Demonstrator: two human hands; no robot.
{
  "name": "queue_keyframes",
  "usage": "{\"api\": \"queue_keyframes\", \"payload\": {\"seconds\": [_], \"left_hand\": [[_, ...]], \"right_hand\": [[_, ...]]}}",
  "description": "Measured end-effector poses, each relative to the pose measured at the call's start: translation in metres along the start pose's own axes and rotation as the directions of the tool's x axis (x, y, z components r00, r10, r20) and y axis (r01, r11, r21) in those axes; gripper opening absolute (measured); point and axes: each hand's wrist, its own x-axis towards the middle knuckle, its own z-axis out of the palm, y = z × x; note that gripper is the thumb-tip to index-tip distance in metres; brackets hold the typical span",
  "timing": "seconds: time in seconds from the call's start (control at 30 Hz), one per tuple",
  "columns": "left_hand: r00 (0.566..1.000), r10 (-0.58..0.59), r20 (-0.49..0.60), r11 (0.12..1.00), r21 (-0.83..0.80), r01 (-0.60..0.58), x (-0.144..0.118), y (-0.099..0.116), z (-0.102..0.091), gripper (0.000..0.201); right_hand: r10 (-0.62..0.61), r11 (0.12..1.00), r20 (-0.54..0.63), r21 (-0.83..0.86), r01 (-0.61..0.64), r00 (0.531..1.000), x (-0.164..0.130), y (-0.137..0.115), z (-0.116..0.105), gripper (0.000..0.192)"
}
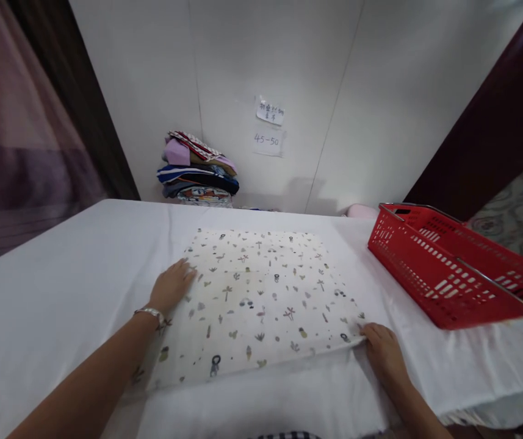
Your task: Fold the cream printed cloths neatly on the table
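Note:
A cream cloth (252, 305) printed with small palms, flamingos and other motifs lies spread, roughly rectangular, on the white-covered table. My left hand (173, 283), with a bracelet at the wrist, rests at the cloth's left edge, its fingers stretched toward the fabric. At the near right corner, my right hand (382, 347) pinches the cloth edge between thumb and fingers. The near edge rises slightly at that corner. Faint crease lines cross the cloth's far half. My left forearm partly covers its near left side.
A red plastic basket (421, 262) with metal handles stands on the table's right side. Folded fabrics (199, 167) are stacked beyond the far edge, against a pale wall (261, 55) bearing two paper notes (269, 131). A pink curtain (18, 122) hangs at left.

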Motion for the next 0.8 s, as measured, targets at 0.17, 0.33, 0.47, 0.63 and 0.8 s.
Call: {"api": "queue_keyframes", "payload": {"seconds": [0.17,0.33,0.47,0.63,0.8], "left_hand": [[0.994,-0.109,-0.014,0.994,-0.007,0.109,-0.006,0.010,-0.020,0.052],[0.937,-0.330,0.113,0.935,-0.092,0.341,-0.013,0.022,-0.042,0.056],[0.896,-0.378,0.232,0.909,-0.089,0.407,-0.031,0.019,-0.052,0.062],[0.858,-0.443,0.260,0.876,-0.076,0.476,-0.076,0.009,-0.053,0.064],[0.862,-0.467,0.196,0.869,-0.079,0.488,-0.123,0.000,-0.042,0.064]], "right_hand": [[-0.028,0.995,-0.026,0.091,0.031,0.999,-0.004,0.008,0.002,0.029],[-0.057,0.989,-0.061,0.132,0.065,0.997,-0.008,0.008,0.005,0.034],[-0.032,0.990,-0.040,0.132,0.037,0.999,-0.009,0.007,0.004,0.035],[0.012,0.985,-0.040,0.171,-0.005,0.999,-0.010,0.006,0.004,0.035],[0.040,0.984,-0.021,0.176,-0.036,0.999,-0.010,0.006,0.005,0.036]]}}
